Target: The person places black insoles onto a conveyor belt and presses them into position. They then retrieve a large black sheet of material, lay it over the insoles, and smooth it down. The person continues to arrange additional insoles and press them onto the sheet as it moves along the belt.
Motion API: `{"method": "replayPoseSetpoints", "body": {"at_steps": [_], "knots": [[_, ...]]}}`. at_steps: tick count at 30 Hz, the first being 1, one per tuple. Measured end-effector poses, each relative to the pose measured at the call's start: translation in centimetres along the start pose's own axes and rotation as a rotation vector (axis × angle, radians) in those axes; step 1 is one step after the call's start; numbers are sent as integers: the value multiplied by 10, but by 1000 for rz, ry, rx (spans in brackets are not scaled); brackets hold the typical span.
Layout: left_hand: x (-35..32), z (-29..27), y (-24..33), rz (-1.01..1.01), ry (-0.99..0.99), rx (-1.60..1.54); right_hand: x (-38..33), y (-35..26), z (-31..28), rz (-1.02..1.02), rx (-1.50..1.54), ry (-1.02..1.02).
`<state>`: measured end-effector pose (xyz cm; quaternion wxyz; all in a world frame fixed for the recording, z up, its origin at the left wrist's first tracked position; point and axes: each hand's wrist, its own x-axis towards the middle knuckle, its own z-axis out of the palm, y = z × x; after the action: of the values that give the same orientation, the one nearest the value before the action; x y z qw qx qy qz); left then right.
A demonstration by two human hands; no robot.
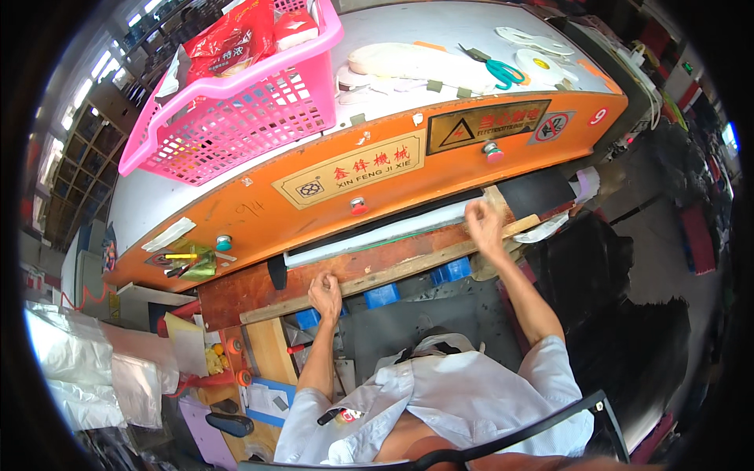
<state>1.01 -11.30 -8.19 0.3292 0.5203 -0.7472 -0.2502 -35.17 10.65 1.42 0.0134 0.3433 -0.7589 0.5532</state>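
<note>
My left hand rests at the front edge of a reddish-brown board, its fingers curled in. Whatever it may hold is hidden. Farther right, my right hand is closed with fingers bent over the right end of a long white slab that has a green line along its near side. A beige strip stands just beyond these fingers; whether they grip it I cannot make out. The slab lies on the board, below the orange front of a machine. A dark flat piece sits by the slab's left end.
Atop the machine are a pink basket with red packets, teal-handled scissors, a tape roll and pale sole-shaped pieces. Push buttons stick out of its front. Black sheets lie right, clear plastic bags left.
</note>
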Motion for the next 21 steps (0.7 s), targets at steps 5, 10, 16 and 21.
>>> {"method": "replayPoseSetpoints", "body": {"at_steps": [5, 10, 16, 21], "knots": [[7, 0, 6, -55, -29, 57, -68, 6, 47, -89, -208, -189], [5, -3, 8, -20, -27, 20, -102, 0, 74, -164, -253, -170], [1, -6, 5, -56, -86, 27, -108, 6, 78, -122, -267, -199], [-22, -14, -3, -55, -128, -178, -131, 7, 69, -32, -256, -215]]}}
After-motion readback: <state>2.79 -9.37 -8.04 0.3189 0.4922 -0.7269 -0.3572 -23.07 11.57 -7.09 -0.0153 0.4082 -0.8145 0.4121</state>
